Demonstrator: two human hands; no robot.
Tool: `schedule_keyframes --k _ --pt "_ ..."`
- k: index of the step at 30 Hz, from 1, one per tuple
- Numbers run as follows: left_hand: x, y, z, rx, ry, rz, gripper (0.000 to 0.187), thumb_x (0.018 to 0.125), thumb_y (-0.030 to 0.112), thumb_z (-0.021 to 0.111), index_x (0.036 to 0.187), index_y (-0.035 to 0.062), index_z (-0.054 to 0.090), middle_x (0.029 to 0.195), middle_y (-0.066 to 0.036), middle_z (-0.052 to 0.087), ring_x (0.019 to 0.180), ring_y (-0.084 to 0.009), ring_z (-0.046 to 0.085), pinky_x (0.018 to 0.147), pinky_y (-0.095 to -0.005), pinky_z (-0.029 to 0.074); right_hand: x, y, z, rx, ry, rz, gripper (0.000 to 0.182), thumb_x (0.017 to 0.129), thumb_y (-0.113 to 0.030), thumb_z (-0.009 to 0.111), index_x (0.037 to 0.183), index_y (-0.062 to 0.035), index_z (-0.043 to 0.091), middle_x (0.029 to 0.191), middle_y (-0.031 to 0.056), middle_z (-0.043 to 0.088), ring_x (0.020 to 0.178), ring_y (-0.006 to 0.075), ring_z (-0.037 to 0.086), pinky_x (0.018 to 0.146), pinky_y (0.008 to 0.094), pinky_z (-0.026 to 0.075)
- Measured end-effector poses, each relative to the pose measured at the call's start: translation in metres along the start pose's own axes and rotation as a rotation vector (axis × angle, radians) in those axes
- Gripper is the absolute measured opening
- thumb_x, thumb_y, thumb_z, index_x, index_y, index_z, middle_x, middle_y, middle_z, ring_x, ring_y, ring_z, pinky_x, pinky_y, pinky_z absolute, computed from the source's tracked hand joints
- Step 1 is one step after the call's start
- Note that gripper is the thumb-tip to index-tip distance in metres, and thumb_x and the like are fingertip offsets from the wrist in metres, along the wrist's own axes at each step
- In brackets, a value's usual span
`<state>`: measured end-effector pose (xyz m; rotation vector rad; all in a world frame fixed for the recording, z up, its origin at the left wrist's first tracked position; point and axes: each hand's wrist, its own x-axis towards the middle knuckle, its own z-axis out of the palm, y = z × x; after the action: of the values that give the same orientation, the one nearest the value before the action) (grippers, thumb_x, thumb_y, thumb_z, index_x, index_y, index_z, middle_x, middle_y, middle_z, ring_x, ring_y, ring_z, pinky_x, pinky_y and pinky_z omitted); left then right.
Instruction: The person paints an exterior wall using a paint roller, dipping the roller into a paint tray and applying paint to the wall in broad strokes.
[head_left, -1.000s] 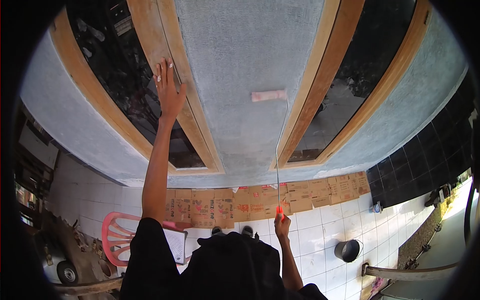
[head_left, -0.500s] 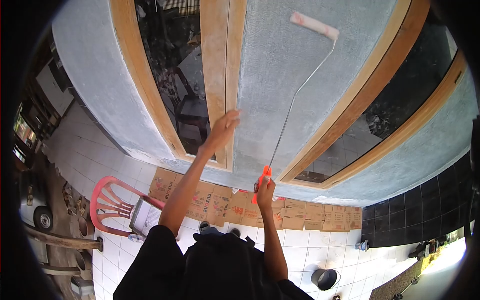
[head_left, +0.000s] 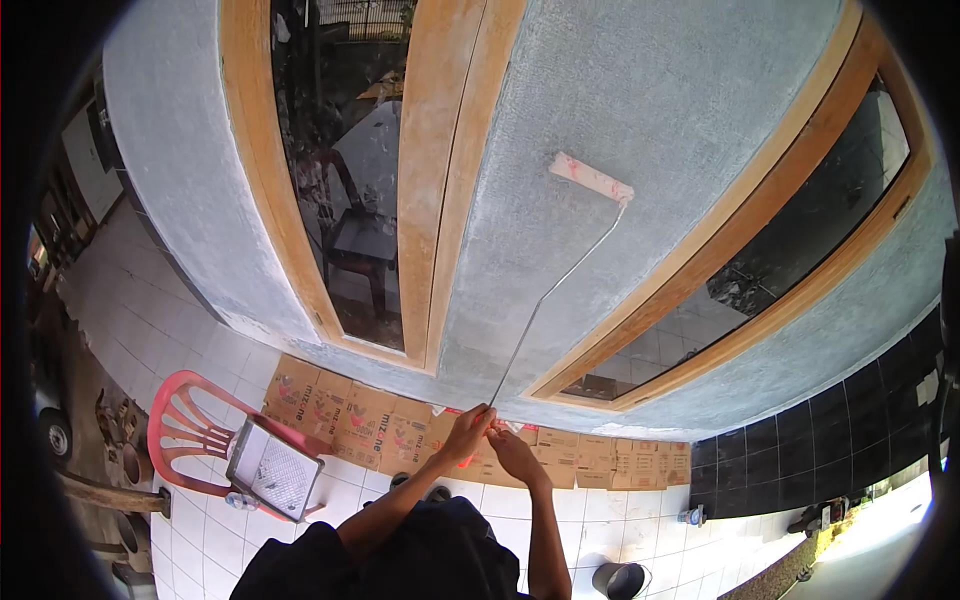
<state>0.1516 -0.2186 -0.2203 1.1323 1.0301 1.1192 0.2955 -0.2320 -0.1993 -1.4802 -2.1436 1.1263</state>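
Note:
A long-rod paint roller (head_left: 592, 180) has its pale, pink-stained sleeve against the grey wall (head_left: 560, 110), between two wooden frames. Its thin metal rod bends and slants down to an orange handle that my hands mostly cover. My left hand (head_left: 467, 434) is closed around the top of the handle, where the rod enters. Just right of it and touching, my right hand (head_left: 514, 456) is also closed on the handle. The fingers of both hands partly hide one another.
Flattened cardboard (head_left: 400, 430) lines the floor along the wall's foot. A paint tray (head_left: 277, 470) rests on a red plastic chair (head_left: 185, 440) at left. A dark bucket (head_left: 620, 580) stands at lower right. Glass panes (head_left: 350, 200) sit inside the wooden frames (head_left: 425, 200).
My left hand has come down from the wall to grip the handle beside my right hand. The roller sleeve has moved down the wall, and the view has shifted slightly.

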Motion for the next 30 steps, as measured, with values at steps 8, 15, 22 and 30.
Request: schedule_keyframes --k 8,15,22,30 --pt "0.038 0.057 0.017 -0.338 0.112 -0.026 0.052 0.096 0.045 0.044 0.059 0.0084 0.038 0.051 0.004 0.034 0.044 -0.0046 0.032 0.041 -0.0239 0.026 0.033 -0.078 -0.320 0.076 0.984 -0.275 0.040 0.095 -0.030 0.049 0.078 0.0049 0.059 0.068 0.0081 0.061 0.064 0.0128 0.056 0.063 0.0276 0.045" --pt "0.024 -0.082 0.039 -0.176 0.376 -0.104 0.054 0.093 0.040 0.052 0.052 0.0088 0.037 0.048 0.005 0.033 0.041 -0.0048 0.031 0.039 -0.0244 0.025 0.092 -0.108 -0.462 -0.301 1.583 -0.718 0.027 0.092 -0.025 0.054 0.080 -0.0009 0.057 0.070 0.0092 0.057 0.061 0.0202 0.052 0.058 0.0331 0.040" --pt "-0.057 -0.174 0.055 -0.244 0.489 -0.273 0.052 0.093 0.038 0.052 0.051 0.0095 0.039 0.046 0.003 0.036 0.037 -0.0062 0.034 0.036 -0.0239 0.027 0.116 -0.087 -0.470 -0.641 1.720 -0.920 0.010 0.084 -0.013 0.057 0.077 -0.0053 0.057 0.074 0.0077 0.048 0.066 0.0245 0.046 0.062 0.0358 0.032" --pt "-0.005 0.002 0.077 -0.263 0.530 -0.134 0.056 0.088 0.050 0.055 0.054 0.0118 0.035 0.046 0.004 0.033 0.038 -0.0057 0.034 0.035 -0.0234 0.027 0.110 -0.085 -0.468 -0.673 1.673 -0.995 0.009 0.083 -0.012 0.058 0.078 -0.0044 0.057 0.074 0.0078 0.048 0.068 0.0231 0.046 0.065 0.0346 0.031"
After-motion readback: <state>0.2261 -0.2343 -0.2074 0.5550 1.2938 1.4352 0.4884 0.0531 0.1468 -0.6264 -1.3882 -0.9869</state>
